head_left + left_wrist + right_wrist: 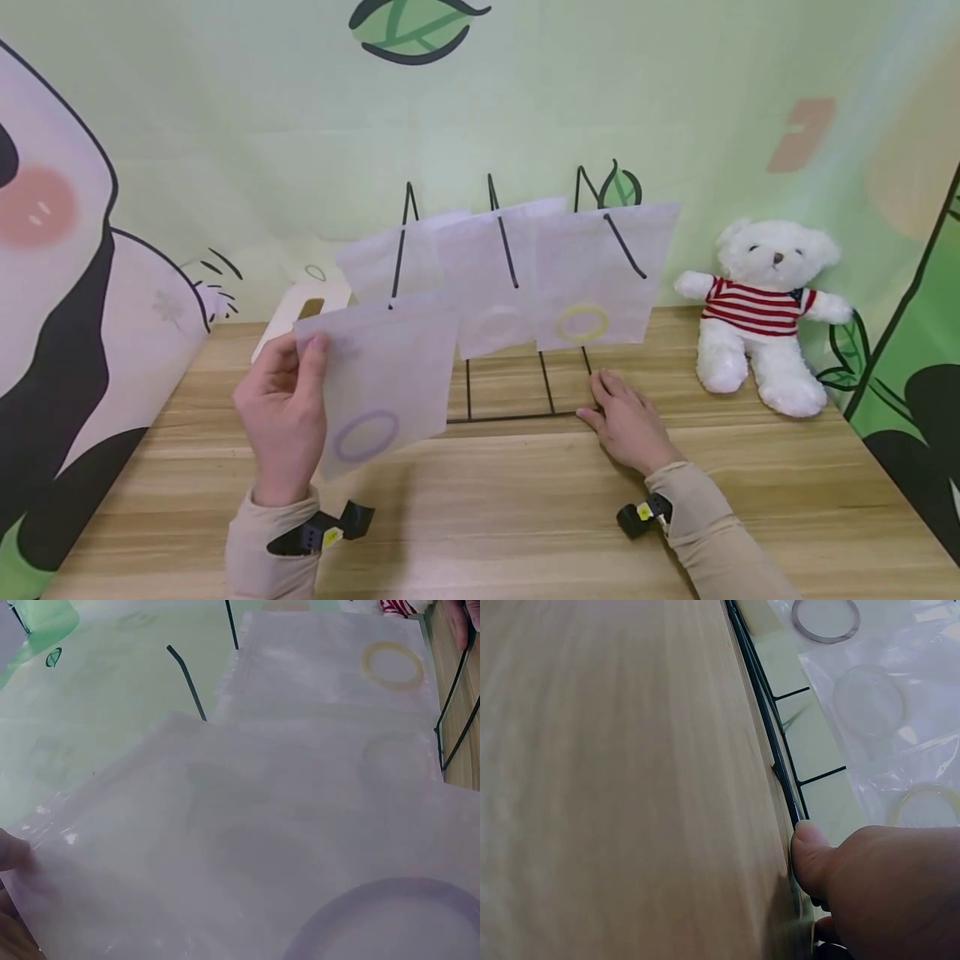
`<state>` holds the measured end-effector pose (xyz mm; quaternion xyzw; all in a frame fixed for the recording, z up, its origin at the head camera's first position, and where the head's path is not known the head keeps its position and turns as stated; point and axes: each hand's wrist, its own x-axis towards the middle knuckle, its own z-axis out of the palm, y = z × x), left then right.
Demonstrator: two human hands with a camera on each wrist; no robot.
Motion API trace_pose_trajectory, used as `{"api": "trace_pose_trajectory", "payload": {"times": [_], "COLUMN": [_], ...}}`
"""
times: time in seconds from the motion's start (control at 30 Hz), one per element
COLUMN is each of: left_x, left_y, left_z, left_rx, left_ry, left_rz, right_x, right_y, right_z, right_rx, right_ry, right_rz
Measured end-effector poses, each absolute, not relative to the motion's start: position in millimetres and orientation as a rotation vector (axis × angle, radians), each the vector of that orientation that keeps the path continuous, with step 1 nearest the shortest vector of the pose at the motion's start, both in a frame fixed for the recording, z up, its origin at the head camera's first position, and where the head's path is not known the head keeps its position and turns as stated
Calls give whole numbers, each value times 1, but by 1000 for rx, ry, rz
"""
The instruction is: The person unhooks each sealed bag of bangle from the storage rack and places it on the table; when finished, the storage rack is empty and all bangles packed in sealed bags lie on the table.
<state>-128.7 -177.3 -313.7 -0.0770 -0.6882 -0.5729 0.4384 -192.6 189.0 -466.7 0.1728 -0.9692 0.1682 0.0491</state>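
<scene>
My left hand (283, 421) pinches the upper left corner of a translucent plastic bag (390, 367) between thumb and fingers. A purple ring (366, 437) shows on its lower part. The bag's top edge is right at the tip of the left prong (399, 258) of a black wire rack (510, 417). My right hand (633, 425) grips the rack's low front bar near its right corner, the thumb (810, 851) lying along it. On the rack hang a bag with a yellow ring (630, 292), one with a whitish ring (480, 283), and another bag (367, 267) partly hidden behind.
A white teddy bear (761, 317) in a red-striped shirt sits at the right on the wooden table (510, 517). Behind the left hand lies a white box (281, 321) with a brown cutout. A printed cloth backdrop (262, 100) stands close behind the rack.
</scene>
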Motion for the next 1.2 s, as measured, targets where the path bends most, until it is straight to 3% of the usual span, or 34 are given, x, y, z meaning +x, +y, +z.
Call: {"api": "trace_pose_trajectory", "payload": {"times": [1.2], "left_x": [-111], "left_y": [-202], "left_z": [-313], "left_rx": [-140], "left_ry": [-1664], "left_rz": [-1378], "right_x": [-191], "right_y": [188], "right_z": [-463], "right_rx": [509], "right_ry": [-2974], "right_rz": [519]}}
